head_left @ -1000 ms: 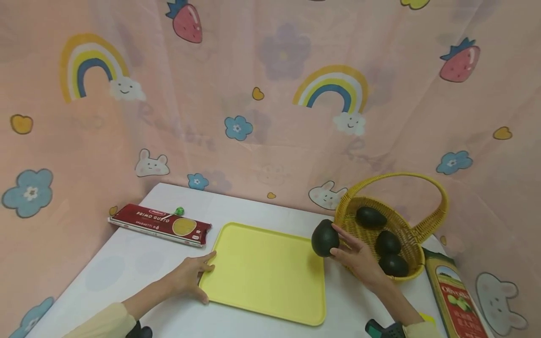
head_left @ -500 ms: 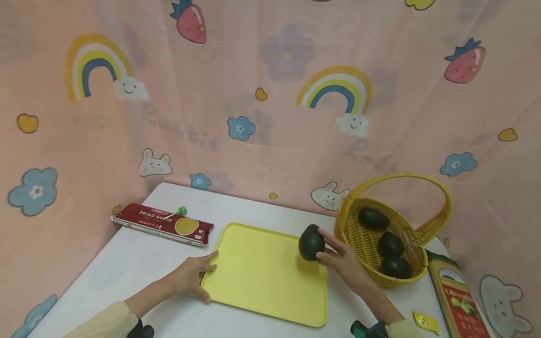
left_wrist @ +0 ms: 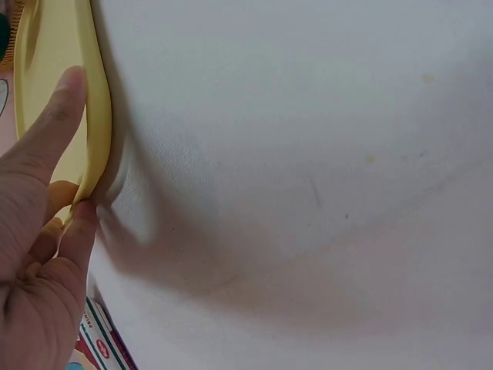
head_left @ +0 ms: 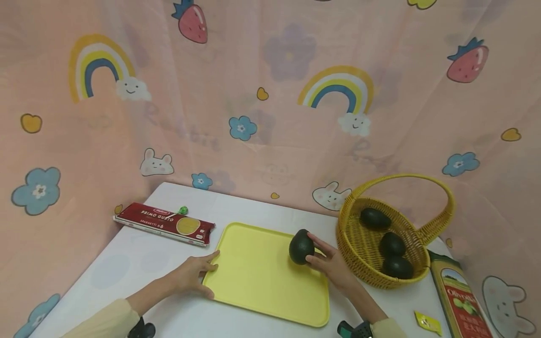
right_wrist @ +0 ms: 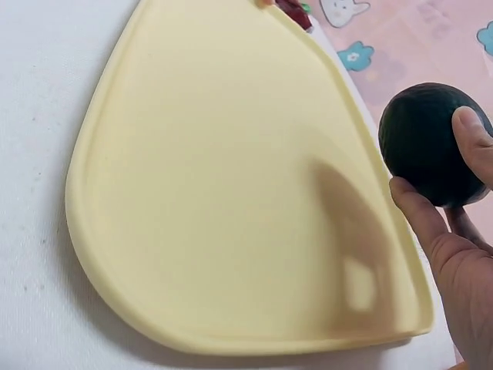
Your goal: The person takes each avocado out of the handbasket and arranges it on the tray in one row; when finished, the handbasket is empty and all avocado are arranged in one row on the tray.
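Observation:
In the head view my right hand (head_left: 331,266) holds a dark green avocado (head_left: 301,247) by its side, above the right part of a yellow tray (head_left: 262,277). The right wrist view shows the avocado (right_wrist: 431,142) between thumb and fingers, with a shadow on the tray (right_wrist: 231,177) below. My left hand (head_left: 192,276) grips the tray's left edge near its front corner. Up close, in the left wrist view, the thumb and fingers of my left hand (left_wrist: 42,231) lie on both sides of the tray's rim (left_wrist: 98,116).
A yellow wicker basket (head_left: 359,256) with several avocados, one being the avocado (head_left: 375,218) at its back, stands to the right. Beyond it lies an Olivoilà packet (head_left: 462,300), with a small yellow sachet (head_left: 428,323) nearby. A red spaghetti pack (head_left: 165,224) and green-wrapped lollipop (head_left: 183,210) lie back left.
My right hand has carried the avocado leftward, from beside the basket to over the tray. The left hand stays at the tray's edge. The small yellow sachet has come into fuller view.

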Available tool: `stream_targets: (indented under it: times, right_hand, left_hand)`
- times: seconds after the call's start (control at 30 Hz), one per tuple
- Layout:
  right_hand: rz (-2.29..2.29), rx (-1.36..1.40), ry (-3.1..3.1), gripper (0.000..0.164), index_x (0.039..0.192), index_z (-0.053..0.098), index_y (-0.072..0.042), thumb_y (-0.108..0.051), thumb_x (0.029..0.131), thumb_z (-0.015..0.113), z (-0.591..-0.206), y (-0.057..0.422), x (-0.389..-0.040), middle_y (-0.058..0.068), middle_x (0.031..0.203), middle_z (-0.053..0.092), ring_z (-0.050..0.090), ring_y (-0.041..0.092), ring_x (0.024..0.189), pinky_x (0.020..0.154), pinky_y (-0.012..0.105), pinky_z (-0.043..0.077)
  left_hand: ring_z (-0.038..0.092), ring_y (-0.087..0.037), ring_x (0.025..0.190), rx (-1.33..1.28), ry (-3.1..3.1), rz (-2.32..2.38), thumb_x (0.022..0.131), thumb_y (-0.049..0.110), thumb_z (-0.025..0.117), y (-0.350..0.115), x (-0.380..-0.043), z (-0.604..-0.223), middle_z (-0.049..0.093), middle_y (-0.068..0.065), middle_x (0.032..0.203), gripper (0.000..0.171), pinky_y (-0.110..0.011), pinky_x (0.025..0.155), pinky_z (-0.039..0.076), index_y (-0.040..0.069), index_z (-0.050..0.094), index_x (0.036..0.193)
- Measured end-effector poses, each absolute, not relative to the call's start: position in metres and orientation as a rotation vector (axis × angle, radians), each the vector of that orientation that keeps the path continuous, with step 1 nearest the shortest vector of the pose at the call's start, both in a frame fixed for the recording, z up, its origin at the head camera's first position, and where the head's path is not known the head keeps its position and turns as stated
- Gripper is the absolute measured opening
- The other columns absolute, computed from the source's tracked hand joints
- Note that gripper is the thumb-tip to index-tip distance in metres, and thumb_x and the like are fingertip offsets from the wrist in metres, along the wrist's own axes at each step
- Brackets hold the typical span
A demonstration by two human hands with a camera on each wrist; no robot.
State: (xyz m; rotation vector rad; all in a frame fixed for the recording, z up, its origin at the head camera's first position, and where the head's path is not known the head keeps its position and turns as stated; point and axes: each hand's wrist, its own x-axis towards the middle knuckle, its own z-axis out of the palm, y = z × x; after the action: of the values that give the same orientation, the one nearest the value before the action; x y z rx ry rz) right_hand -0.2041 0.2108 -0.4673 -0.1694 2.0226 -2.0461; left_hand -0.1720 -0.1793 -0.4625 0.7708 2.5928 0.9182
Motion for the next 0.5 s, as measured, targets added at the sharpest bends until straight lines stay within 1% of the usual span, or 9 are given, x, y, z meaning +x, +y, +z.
stream_targets:
  times: [0.13,0.33,0.5]
  right_hand:
    - [-2.058,-0.162,2.013,0.070,0.148,0.035,-0.006,0.003,0.086,0.067,-0.474,0.205,-0.206,0.027,0.149,0.030,0.055,0.026,0.116,0.089,0.033,0.056]
    - [-2.073,-0.219,1.975,0.070,0.148,0.034,-0.006,0.003,0.086,0.066,-0.482,0.197,-0.212,0.026,0.149,0.029,0.050,0.032,0.122,0.091,0.035,0.055]
    - [-2.083,-0.278,1.881,0.069,0.149,0.032,-0.006,0.001,0.088,0.065,-0.488,0.193,-0.218,0.027,0.149,0.026,0.049,0.031,0.124,0.094,0.036,0.054]
  left_hand:
    - [0.040,-0.047,0.128,0.755,2.604,0.908,0.064,0.025,0.088,-0.178,-0.172,-0.463,0.038,-0.029,0.144,0.073,-0.052,0.104,0.039,-0.014,0.059,0.119]
    - [0.041,-0.047,0.128,0.702,2.609,0.915,0.063,0.024,0.088,-0.177,-0.171,-0.461,0.038,-0.027,0.145,0.073,-0.052,0.104,0.040,-0.014,0.059,0.118]
    - [0.042,-0.046,0.128,0.673,2.613,0.913,0.063,0.025,0.089,-0.176,-0.171,-0.461,0.038,-0.026,0.145,0.074,-0.051,0.103,0.042,-0.014,0.059,0.118]
